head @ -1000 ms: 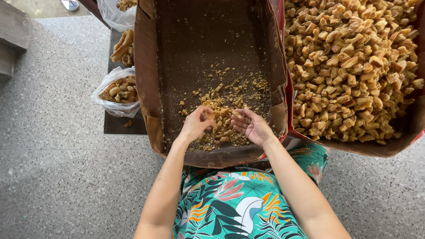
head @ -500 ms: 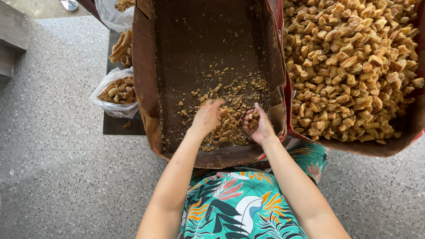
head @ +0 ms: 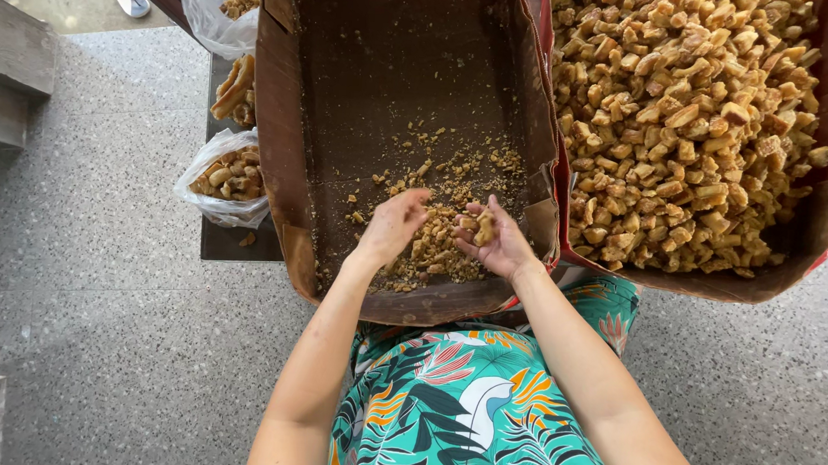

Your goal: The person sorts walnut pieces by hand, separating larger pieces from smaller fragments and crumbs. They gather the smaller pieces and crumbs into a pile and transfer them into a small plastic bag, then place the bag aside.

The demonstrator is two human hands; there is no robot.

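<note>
Crumbs (head: pixel 432 248) in the brown box (head: pixel 283 155): your left hand (head: pixel 393 226) rakes, fingers loose (palm down); right hand (head: pixel 496 240) cups pieces, palm up.

Dark low table (head: pixel 229 245) on speckled floor (head: pixel 106 337), bearing cardboard boxes (head: pixel 282 175), seemingly snack-filled bags (head: pixel 228 176).
</note>
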